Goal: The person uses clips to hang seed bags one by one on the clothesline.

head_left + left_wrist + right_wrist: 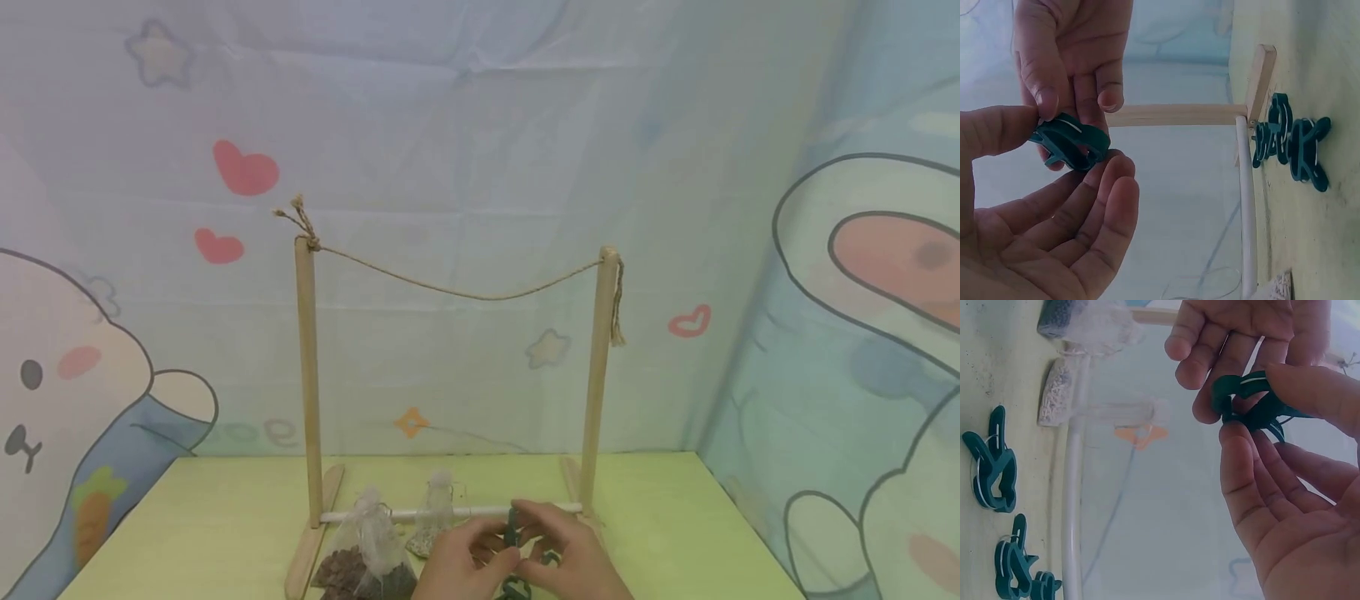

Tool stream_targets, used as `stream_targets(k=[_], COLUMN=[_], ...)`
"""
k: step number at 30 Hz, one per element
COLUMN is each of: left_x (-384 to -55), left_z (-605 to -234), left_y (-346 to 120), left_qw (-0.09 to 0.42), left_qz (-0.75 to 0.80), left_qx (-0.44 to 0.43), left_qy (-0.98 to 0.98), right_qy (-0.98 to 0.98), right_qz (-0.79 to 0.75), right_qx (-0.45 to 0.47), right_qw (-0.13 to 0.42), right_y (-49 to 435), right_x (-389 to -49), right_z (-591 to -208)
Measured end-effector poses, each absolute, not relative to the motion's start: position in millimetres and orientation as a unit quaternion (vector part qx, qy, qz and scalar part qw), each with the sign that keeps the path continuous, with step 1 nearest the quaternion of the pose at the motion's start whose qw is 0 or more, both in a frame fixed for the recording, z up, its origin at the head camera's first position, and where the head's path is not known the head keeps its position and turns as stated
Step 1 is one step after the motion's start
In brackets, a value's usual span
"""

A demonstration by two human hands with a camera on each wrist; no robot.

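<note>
A dark green plastic spring clip (pixel 512 527) is held up between both hands, above the table in front of the wooden frame. My left hand (pixel 461 562) pinches it with thumb and fingertips; the palm shows in the left wrist view. From the other side my right hand (pixel 573 554) also pinches the clip (pixel 1250 400), its thumb along one handle. Several more green clips lie on the table below, such as one clip (pixel 997 465) in the right wrist view and another clip (pixel 1305 153) in the left wrist view. In the head view the hands partly hide them.
Behind the hands stands a wooden frame with two posts (pixel 602 367), a sagging twine (pixel 465 296) and a white bottom bar (pixel 405 514). Left of the hands sit sheer bags with brown pieces (pixel 341 571), dark pieces (pixel 390 582) and pale grains (pixel 422 543). A printed cloth (pixel 465 125) hangs behind.
</note>
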State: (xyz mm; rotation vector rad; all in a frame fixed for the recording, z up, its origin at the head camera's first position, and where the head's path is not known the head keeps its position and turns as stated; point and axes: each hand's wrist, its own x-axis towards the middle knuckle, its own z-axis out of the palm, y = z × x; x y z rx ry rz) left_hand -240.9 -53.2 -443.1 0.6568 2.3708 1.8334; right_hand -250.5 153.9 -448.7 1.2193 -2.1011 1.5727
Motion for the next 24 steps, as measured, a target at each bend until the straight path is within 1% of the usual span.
stream_targets(k=[2, 4, 7, 10, 18, 24], left_x=[-241, -241, -240, -240, -241, -241], left_z=[-443, -442, -440, -439, -437, -438], left_y=[-52, -51, -51, -52, -54, -54], left_qw=[0.035, 0.021, 0.006, -0.009, -0.036, -0.050], left_qz=[0.588, 0.572, 0.538, 0.509, 0.487, 0.479], left_qx=[0.204, 0.207, 0.210, 0.228, 0.281, 0.291], left_qy=[0.782, 0.794, 0.816, 0.830, 0.826, 0.826], right_qy=[-0.724, -0.730, -0.746, -0.757, -0.761, -0.763], right_qz=[0.538, 0.539, 0.538, 0.546, 0.545, 0.558], right_qx=[0.419, 0.412, 0.387, 0.357, 0.347, 0.322], right_qw=[0.107, 0.084, 0.057, 0.042, 0.061, 0.047], right_y=[156, 159, 164, 167, 167, 168], right_x=[-250, -248, -246, -244, -244, -246], right_z=[-446, -443, -438, -436, -436, -439])
